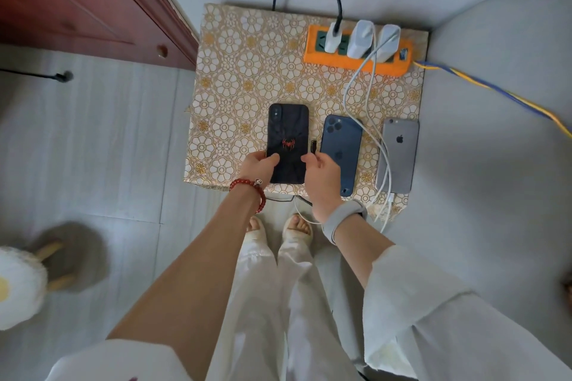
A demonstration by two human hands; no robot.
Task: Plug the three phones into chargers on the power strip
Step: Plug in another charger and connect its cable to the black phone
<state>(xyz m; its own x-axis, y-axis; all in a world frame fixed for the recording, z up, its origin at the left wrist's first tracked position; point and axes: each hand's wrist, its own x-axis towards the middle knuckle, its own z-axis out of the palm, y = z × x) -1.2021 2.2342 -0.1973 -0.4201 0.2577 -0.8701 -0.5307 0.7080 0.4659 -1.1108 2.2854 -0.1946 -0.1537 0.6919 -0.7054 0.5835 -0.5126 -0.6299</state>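
Gripping from both sides: through the head view, looking straight down, I see my left hand point(259, 166) pinching the lower left edge of the black phone point(288, 142), thumb on its back, apparently to steady it. My right hand point(320, 173) pinches a dark cable plug point(313, 146) just beside the phone's right edge, plug tip pointing away from me, so it is not yet in the port. That black phone lies face down on a gold floral-patterned surface point(235, 71), with a red spider emblem on its case. Beside it lie a blue phone point(342, 148) and a grey phone point(399, 155), both face down. White cables point(373, 77) run toward their near ends, likely already connected. At the far edge, an orange power strip point(359, 56) carries three white chargers point(362, 39).
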